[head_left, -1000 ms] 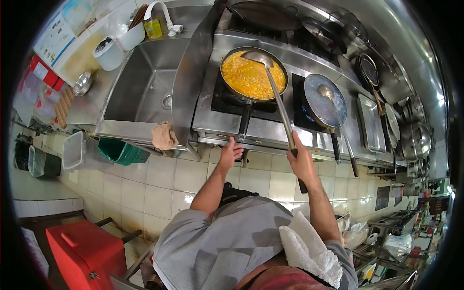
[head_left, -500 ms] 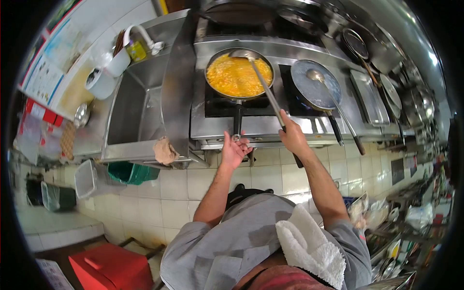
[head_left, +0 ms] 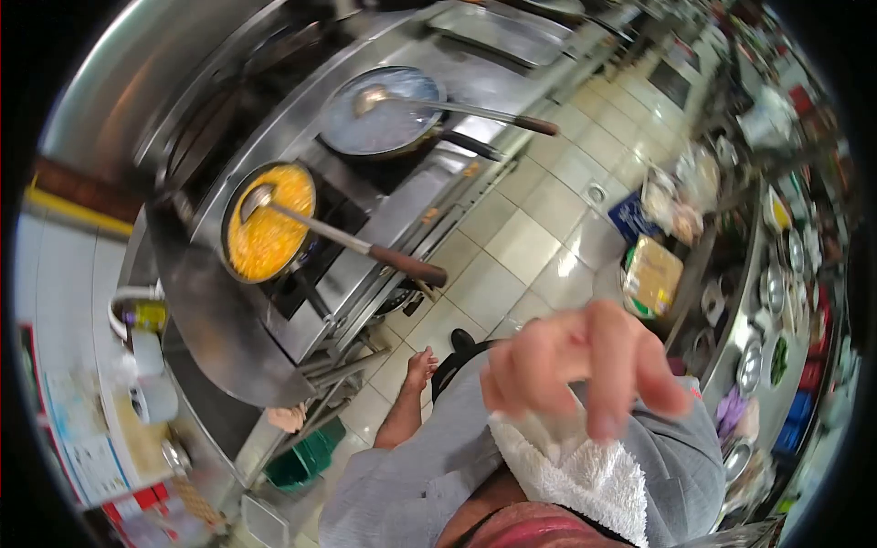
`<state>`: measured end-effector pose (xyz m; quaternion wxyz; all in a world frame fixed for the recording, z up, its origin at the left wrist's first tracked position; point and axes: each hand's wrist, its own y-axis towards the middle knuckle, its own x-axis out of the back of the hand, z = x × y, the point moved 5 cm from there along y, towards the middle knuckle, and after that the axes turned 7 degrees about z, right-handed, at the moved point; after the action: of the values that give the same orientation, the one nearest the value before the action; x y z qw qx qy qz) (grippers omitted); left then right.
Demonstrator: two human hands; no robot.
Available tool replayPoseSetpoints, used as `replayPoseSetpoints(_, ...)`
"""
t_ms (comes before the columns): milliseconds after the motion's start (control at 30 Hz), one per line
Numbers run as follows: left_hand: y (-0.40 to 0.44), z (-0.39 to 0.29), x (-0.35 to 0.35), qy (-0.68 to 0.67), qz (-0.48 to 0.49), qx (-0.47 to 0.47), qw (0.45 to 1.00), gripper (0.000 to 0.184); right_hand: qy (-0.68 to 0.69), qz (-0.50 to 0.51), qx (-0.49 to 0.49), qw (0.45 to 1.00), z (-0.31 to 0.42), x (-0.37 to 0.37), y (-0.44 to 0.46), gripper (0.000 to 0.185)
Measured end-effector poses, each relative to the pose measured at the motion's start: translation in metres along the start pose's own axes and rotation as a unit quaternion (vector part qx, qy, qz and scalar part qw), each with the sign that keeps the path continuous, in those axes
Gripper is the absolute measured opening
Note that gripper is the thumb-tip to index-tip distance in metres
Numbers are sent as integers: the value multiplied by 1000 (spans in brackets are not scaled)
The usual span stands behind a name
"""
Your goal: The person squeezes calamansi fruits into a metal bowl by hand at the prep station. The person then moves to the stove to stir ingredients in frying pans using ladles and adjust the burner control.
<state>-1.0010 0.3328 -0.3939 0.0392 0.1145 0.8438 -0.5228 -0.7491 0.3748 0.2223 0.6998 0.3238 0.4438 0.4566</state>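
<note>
My right hand point(head_left: 585, 370) is raised close to the camera, blurred, over the white towel point(head_left: 585, 466) on my shoulder. Its fingers are bent and apart, with nothing visible in them. Lower down, by the stove's front edge, my left hand point(head_left: 421, 365) is empty with loose fingers, apart from the nearby pan handle point(head_left: 317, 300). A frying pan point(head_left: 226, 224) on the stove holds a yellow-orange egg-like mixture point(head_left: 274, 233). A ladle point(head_left: 320, 228) lies in it, its wooden grip sticking out past the stove edge.
Another pan point(head_left: 340, 137) contains cloudy liquid and a second ladle point(head_left: 457, 110). A metal tray point(head_left: 498, 35) sits farther along the stove. Behind me, a counter point(head_left: 731, 365) carries several bowls. A green bin point(head_left: 306, 454) stands under the sink side. Tiled floor point(head_left: 521, 237) lies between.
My view has turned to the right. My right hand has let go of the ladle, which now rests in the egg pan, and has come up toward the towel. My left hand is lower.
</note>
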Motion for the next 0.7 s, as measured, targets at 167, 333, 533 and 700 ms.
replayPoseSetpoints(167,28,-25,-12,150,19,-18,988,29,-332,-64,-31,941,79,-50,-23,18)
replayPoseSetpoints(333,41,-68,-95,237,50,-43,969,25,-358,-24,44,933,152,-90,-69,34)
replayPoseSetpoints(533,44,-68,-238,376,120,-25,918,28,-224,-136,50,964,209,-140,-131,25)
replayPoseSetpoints(700,87,-37,-351,529,220,-86,815,32,-523,-115,87,840,259,-170,-168,40)
